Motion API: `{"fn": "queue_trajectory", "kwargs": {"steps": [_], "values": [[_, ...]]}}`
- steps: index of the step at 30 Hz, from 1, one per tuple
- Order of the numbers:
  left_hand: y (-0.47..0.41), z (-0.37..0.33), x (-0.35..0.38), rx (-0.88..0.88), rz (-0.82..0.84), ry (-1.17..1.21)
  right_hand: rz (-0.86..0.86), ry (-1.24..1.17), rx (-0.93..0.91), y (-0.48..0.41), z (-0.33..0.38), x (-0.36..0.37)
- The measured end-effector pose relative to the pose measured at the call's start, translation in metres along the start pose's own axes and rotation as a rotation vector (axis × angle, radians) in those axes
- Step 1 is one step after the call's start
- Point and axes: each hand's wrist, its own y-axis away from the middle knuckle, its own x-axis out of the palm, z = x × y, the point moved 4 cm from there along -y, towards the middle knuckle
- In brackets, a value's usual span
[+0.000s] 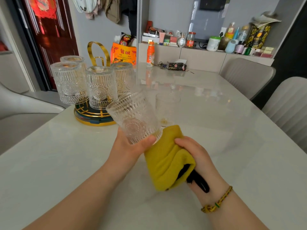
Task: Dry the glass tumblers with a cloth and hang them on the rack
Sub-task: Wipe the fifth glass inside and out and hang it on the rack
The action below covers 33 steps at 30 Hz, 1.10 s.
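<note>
Tumbler [134,118] in left hand [131,147], cloth [166,161] right hand [198,156]

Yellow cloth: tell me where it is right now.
In the head view the yellow cloth is low centre, gripped by the right hand, against the base of the tumbler in the left hand.

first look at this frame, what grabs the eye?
A ribbed glass tumbler tilts mid-frame, gripped near its base by the left hand, while the right hand holds a yellow cloth at that base. Back left, a gold rack carries four upside-down tumblers. A spare tumbler stands on the table just behind the held one.
</note>
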Motion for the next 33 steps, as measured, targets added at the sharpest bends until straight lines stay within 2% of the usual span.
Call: {"fn": "queue_trajectory", "kwargs": {"steps": [3, 7, 13, 21, 25, 30, 33], "values": [[0.004, 0.000, 0.009, 0.011, 0.076, -0.040, -0.061, -0.057, -0.009, -0.003, -0.002, -0.006], [0.001, 0.005, 0.009, 0.024, 0.090, -0.079, -0.050, 0.043, 0.047, 0.000, -0.015, 0.005], [-0.007, 0.003, 0.000, -0.012, 0.021, -0.028, 0.016, 0.060, 0.037, -0.002, -0.013, 0.006], [-0.001, -0.012, -0.017, -0.074, -0.193, -0.166, -0.110, -0.020, -0.127, 0.001, 0.001, 0.003], [0.001, -0.016, -0.026, -0.091, -0.207, -0.145, -0.194, -0.025, -0.122, -0.001, 0.001, 0.010], [-0.003, -0.055, -0.062, -0.119, -0.236, -0.117, -0.199, 0.007, -0.084, -0.013, -0.002, 0.031], [-0.015, -0.087, -0.095, -0.137, -0.284, -0.241, -0.182, -0.021, -0.086, -0.024, -0.010, 0.049]]}}
